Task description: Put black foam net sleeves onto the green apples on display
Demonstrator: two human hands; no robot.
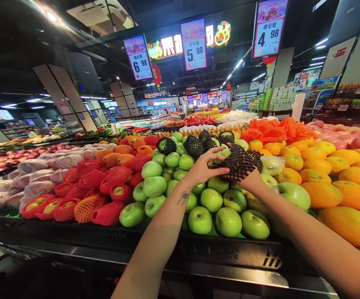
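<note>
A black foam fruit net (239, 164) is bunched between my two hands, above the pile of green apples (211, 200). My left hand (207, 166) is curled at the net's left side, its thumb against the mesh and its other fingers arched above. My right hand (250, 178) is at the net's right side, with the mesh draped over its fingers and hiding most of them. Whether an apple is inside the net cannot be seen. Just behind, several apples wear the same black netting, among them a netted apple (193, 145).
To the left lie apples in red foam nets (113, 178) and white-wrapped fruit (33, 182). Oranges (324, 189) fill the right side, with orange-red nets (279, 129) behind them. A black display edge (217, 249) runs along the front. Price signs (194, 45) hang overhead.
</note>
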